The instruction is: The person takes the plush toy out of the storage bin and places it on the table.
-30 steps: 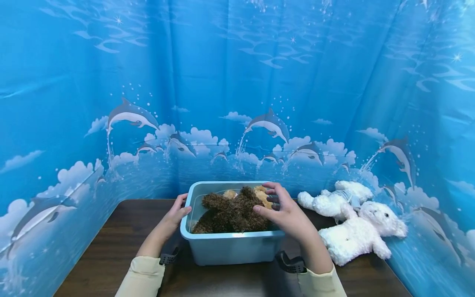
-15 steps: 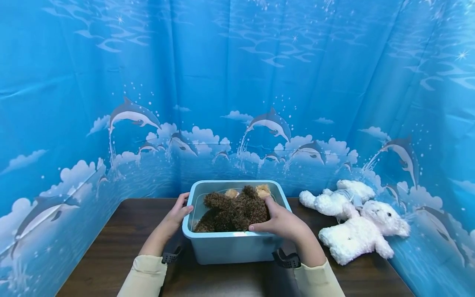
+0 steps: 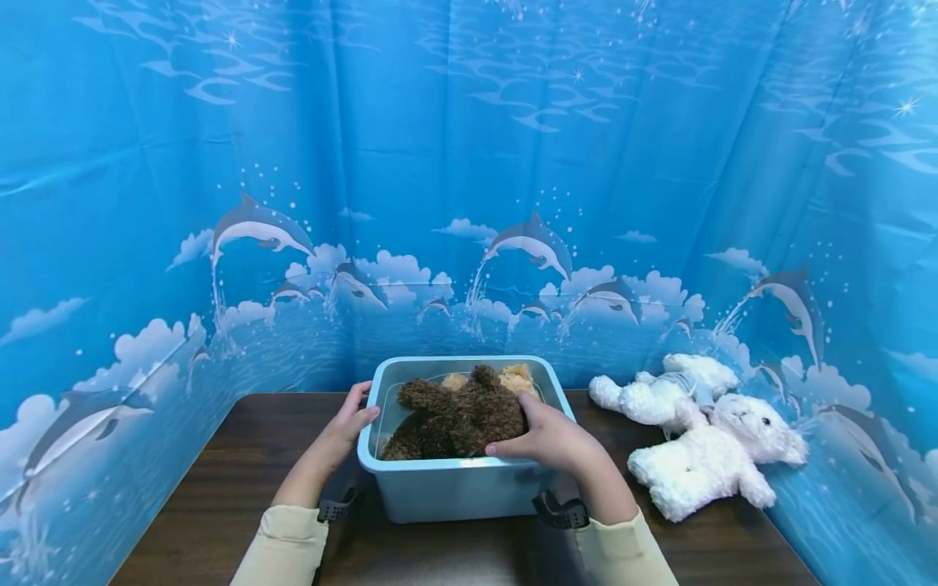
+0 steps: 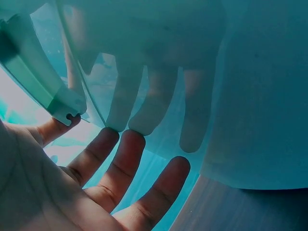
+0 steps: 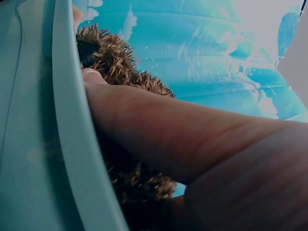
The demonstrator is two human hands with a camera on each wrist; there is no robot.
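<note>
A pale blue plastic bin (image 3: 469, 492) stands before me on the table. In it lies a brown shaggy stuffed toy (image 3: 469, 417), face hidden, with a tan plush toy (image 3: 518, 378) partly showing behind. My right hand (image 3: 553, 435) reaches over the bin's right side and grips the brown toy, thumb along its near edge and fingers down its right side. In the right wrist view the thumb presses into brown fur (image 5: 113, 55) beside the rim. My left hand (image 3: 350, 422) rests at the bin's left side; extended fingers (image 4: 126, 168) touch the outer wall in the left wrist view.
Two white plush toys lie at the table's right: one in a grey-blue garment (image 3: 670, 391), and a bear (image 3: 707, 465) nearer me. The dark wooden table (image 3: 242, 472) backs onto a blue dolphin-print curtain (image 3: 440, 203). Another tan patch (image 3: 453, 381) shows inside the bin.
My right hand has come down from over the bin into it and taken hold of the brown stuffed toy, which has shifted slightly. My left hand has stayed at the bin's side.
</note>
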